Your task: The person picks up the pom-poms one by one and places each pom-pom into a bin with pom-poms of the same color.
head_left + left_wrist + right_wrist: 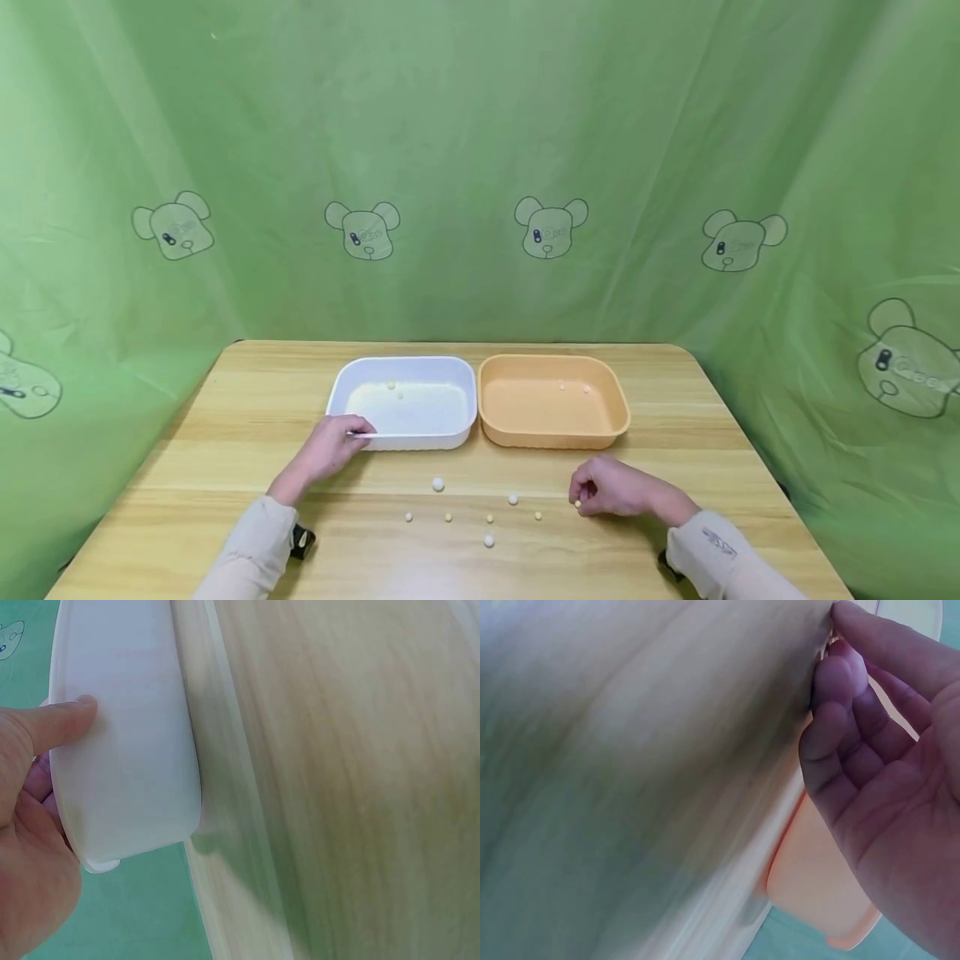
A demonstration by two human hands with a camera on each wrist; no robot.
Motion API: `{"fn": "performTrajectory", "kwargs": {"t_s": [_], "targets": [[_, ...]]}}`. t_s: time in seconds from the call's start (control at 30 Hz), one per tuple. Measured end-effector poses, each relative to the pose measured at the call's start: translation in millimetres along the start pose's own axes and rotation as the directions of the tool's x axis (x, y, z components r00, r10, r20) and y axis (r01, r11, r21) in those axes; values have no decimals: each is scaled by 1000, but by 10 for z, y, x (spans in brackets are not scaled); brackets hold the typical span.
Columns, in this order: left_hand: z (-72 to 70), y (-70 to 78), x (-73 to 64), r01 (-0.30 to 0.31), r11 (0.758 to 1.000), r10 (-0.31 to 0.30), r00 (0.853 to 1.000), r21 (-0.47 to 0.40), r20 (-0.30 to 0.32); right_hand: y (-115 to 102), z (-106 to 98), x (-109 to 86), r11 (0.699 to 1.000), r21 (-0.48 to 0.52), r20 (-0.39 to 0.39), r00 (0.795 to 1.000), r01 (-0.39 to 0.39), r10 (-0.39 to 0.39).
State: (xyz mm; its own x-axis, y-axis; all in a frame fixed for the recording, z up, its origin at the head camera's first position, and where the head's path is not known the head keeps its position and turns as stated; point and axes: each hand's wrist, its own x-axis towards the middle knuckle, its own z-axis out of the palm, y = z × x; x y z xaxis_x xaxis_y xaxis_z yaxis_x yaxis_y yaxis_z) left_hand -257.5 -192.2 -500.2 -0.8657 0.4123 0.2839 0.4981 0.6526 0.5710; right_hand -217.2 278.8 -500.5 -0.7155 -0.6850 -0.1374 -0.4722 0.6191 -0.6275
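Observation:
My left hand (337,446) grips the near-left rim of a white plastic tray (420,441). In the left wrist view the thumb lies on the tray's outer wall (139,772), with the other fingers behind the rim. Low over the table, in front of the orange tray (555,440), my right hand (618,487) has its fingers curled. A small yellow ball (577,504) shows at its thumb and fingertips, pinched there. That ball cannot be made out in the right wrist view, where the right hand (885,750) is seen from the palm side.
On the wooden table (375,562) lie several loose balls: larger white ones (438,484), small yellow ones (490,518) and a small pale one (408,517). Two small balls (391,385) are in the white tray, two (586,389) in the orange. A green curtain (465,292) stands behind.

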Motion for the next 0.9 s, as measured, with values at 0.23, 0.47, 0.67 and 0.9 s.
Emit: {"fn": "performTrajectory", "kwargs": {"t_s": [0.23,0.47,0.67,0.9], "targets": [[-5,7,-4,7,1000,-7,1000,-19,1,-13,-13,19,1000,2,0,1000,-21,21],[-1,-7,-9,12,999,-12,1000,-33,-5,-103,-54,88,1000,-1,-11,1000,10,-10],[10,-19,-29,18,999,-18,1000,-41,-7,-244,-84,160,1000,12,-14,1000,-1,1],[7,-28,-15,4,999,-5,1000,-36,-8,-361,-137,272,998,-8,-59,996,67,-67]]}}
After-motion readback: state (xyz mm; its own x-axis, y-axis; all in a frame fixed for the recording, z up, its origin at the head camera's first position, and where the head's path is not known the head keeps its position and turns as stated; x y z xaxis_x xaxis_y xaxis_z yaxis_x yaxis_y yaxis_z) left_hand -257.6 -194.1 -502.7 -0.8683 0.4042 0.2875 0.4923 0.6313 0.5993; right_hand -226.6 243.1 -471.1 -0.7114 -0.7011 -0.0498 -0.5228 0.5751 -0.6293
